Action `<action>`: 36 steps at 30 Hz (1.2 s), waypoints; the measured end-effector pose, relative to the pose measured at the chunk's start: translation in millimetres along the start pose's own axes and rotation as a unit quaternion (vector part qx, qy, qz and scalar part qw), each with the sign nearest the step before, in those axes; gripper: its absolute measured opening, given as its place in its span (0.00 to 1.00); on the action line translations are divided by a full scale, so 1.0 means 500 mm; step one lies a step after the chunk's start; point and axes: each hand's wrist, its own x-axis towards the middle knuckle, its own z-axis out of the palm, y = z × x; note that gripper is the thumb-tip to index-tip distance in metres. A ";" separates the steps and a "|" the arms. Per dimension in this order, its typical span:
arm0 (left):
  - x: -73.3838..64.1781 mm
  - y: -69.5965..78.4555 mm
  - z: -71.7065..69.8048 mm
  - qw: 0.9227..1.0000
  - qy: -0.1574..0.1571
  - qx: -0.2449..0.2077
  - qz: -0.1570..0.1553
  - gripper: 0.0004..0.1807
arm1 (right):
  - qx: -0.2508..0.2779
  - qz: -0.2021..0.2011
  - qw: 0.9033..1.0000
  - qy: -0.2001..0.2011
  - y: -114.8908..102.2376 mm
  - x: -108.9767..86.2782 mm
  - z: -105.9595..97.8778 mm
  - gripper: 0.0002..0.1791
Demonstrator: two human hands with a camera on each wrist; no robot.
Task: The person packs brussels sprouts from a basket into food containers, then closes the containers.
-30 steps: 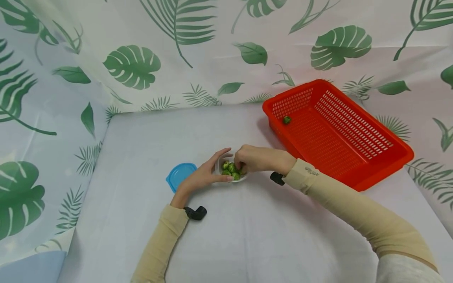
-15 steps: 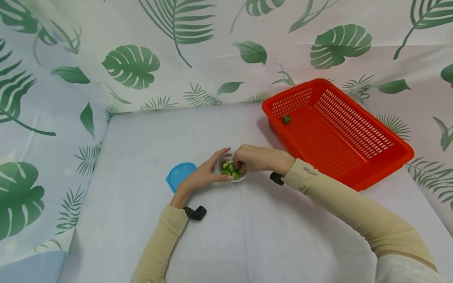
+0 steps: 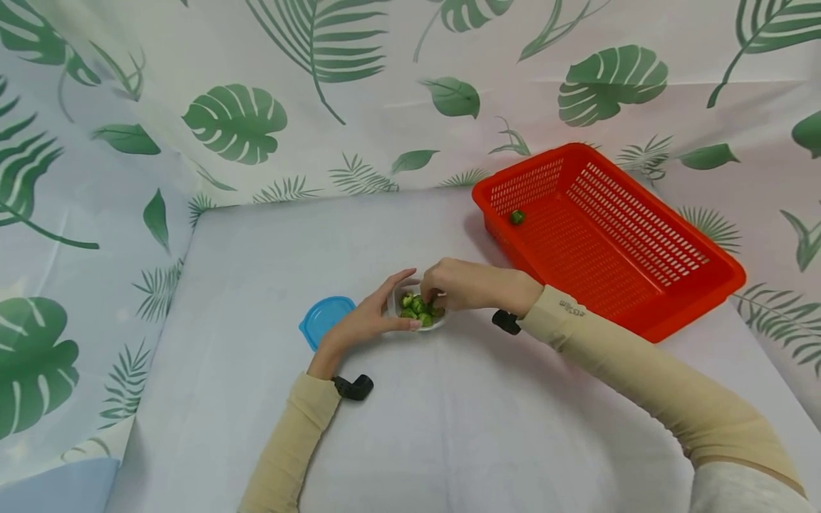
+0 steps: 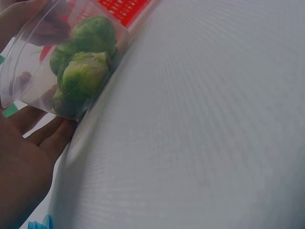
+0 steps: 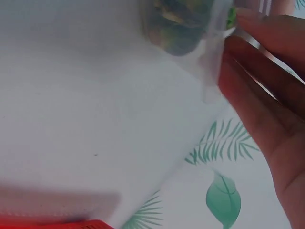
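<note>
Sprouts point(image 3: 417, 308) fill a small clear tub point(image 3: 393, 308) that stands on the white table point(image 3: 449, 427), near its middle. Left hand point(image 3: 365, 322) cups the tub from the left side, thumb along the near wall and fingers curled round the far one; the left wrist view shows the palm against the clear wall with the sprouts pressed up behind it. Right hand point(image 3: 465, 285) comes over the tub from the right, its fingertips curled down among the sprouts and pinching at one, though the head view does not show plainly whether that sprout is lifted clear. A blue lid point(image 3: 323, 319) lies flat on the table just left of the left hand, partly hidden behind it. A red basket point(image 3: 680, 299) sits at the right rear of the table, well apart from the tub, with a lone sprout point(image 3: 516, 216) in its near left corner. Leaf-print cloth point(image 3: 237, 121) hangs behind and to both sides.
</note>
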 end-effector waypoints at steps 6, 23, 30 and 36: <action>0.001 0.000 0.000 1.000 -0.001 0.000 -0.001 0.52 | 0.007 -0.020 1.000 0.019 -0.004 -0.014 -0.018 0.08; 0.004 -0.002 0.003 1.000 0.005 0.002 0.013 0.51 | 0.014 0.008 0.997 0.075 -0.005 -0.085 -0.093 0.10; 0.005 -0.004 0.004 1.000 0.007 0.006 0.011 0.51 | -0.004 0.048 0.994 0.095 0.000 -0.118 -0.121 0.11; 0.003 -0.006 0.003 1.000 0.007 0.006 0.018 0.51 | -0.009 0.076 0.989 0.129 0.009 -0.147 -0.147 0.13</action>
